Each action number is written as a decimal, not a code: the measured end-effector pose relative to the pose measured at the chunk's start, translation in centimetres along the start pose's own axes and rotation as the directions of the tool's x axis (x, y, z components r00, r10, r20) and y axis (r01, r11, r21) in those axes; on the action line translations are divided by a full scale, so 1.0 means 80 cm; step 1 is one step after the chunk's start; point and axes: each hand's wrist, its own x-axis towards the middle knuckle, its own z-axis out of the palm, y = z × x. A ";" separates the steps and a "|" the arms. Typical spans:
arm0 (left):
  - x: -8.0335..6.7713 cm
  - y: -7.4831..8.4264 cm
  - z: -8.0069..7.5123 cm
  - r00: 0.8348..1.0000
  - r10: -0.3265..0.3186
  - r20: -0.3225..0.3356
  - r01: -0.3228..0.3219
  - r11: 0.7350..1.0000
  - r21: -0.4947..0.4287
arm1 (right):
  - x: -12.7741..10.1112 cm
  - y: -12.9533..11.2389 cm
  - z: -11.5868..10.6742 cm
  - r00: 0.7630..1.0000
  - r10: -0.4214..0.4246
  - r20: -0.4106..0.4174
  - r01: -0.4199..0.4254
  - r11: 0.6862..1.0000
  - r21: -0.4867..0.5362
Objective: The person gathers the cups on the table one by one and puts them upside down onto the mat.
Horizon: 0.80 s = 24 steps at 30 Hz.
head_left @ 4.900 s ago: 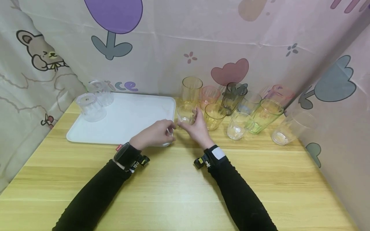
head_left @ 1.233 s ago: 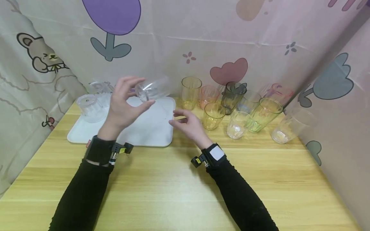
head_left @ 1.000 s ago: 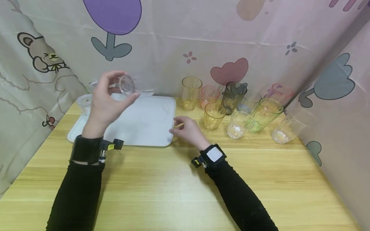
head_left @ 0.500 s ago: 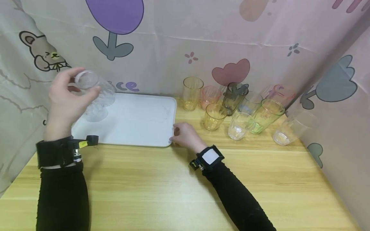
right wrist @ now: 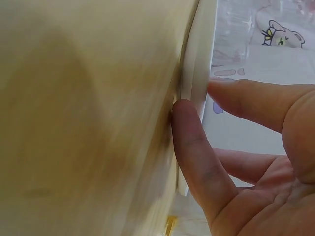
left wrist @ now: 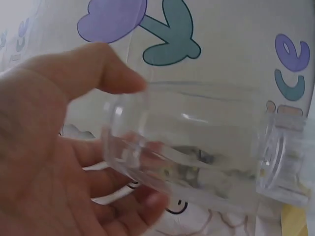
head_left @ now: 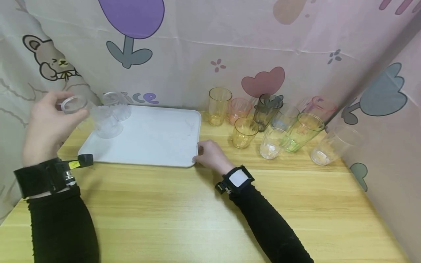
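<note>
My left hand point(head_left: 49, 126) holds a clear glass point(head_left: 74, 105) near its base, left of the other two clear glasses. In the left wrist view, thumb and fingers grip the base end of that glass point(left wrist: 206, 123), and its mouth points away from the palm. Two clear glasses stand upside down on the white tray point(head_left: 154, 140): a front one point(head_left: 106, 126) and a back one point(head_left: 119, 106). My right hand point(head_left: 213, 156) is at the tray's right front corner. Its thumb and a finger pinch the tray's rim point(right wrist: 201, 59) in the right wrist view.
Right of the tray stand several upright glasses: a tall amber one point(head_left: 219, 106), a short amber one point(head_left: 245, 133), a pink one point(head_left: 239, 111), a dark one point(head_left: 267, 111), a green one point(head_left: 304, 131) and clear ones. A printed curtain point(head_left: 187, 54) hangs behind the wooden table point(head_left: 184, 219).
My left hand has carried the clear glass from right of the tray to its left side, turning it bottom up and lowering it lately. My right hand has moved to the tray's front corner.
</note>
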 end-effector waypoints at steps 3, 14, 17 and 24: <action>0.005 -0.008 0.001 0.996 -0.007 0.087 0.004 0.999 0.037 | -0.001 0.003 -0.001 1.000 0.001 -0.005 -0.001 1.000 0.008; 0.019 -0.034 0.002 0.951 -0.013 0.309 -0.029 0.991 0.131 | -0.003 0.003 -0.004 1.000 -0.006 0.002 0.006 1.000 0.027; 0.023 -0.041 0.004 0.940 -0.023 0.342 -0.035 0.986 0.163 | -0.003 0.002 -0.004 1.000 -0.007 0.005 0.007 1.000 0.026; 0.031 -0.054 0.011 0.916 -0.030 0.401 -0.055 0.979 0.198 | 0.000 0.002 -0.002 1.000 -0.007 0.005 0.007 1.000 0.018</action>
